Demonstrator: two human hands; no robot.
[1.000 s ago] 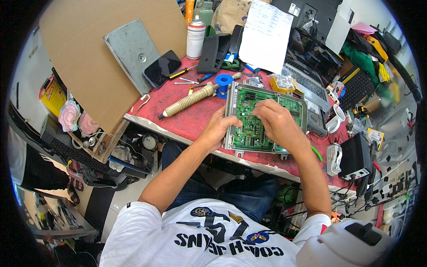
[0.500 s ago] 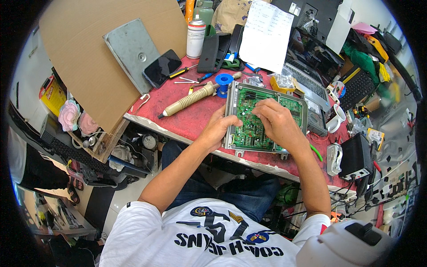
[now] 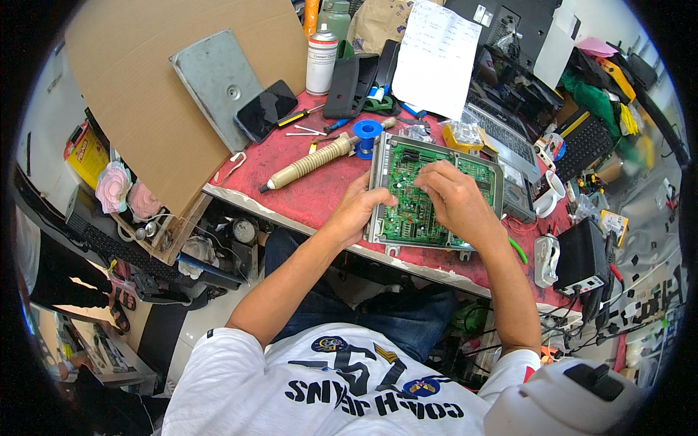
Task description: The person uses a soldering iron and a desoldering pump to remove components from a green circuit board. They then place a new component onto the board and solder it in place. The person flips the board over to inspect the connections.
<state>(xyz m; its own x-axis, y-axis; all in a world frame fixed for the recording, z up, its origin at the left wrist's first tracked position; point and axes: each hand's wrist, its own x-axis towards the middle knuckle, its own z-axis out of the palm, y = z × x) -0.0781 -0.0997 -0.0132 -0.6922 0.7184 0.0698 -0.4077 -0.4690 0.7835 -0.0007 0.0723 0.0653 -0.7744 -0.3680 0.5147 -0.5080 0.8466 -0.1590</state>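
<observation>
Circuit board (image 3: pixel 408 221): just right of the blue spool (image 3: pixel 366 136), nearer me.
Left hand (image 3: pixel 359 211): I grip the board's left edge.
Right hand (image 3: pixel 452 195): bunched over it; I can't tell if closed on anything.

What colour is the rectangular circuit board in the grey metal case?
The rectangular circuit board is green, showing best in the head view.

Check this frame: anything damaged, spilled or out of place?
The red-topped workbench looks worn: its pale front edge is chipped and ragged, and its top is smudged dark. No spill shows. The green circuit board in its grey metal case has no obvious damage, though the right hand partly hides it.
</observation>
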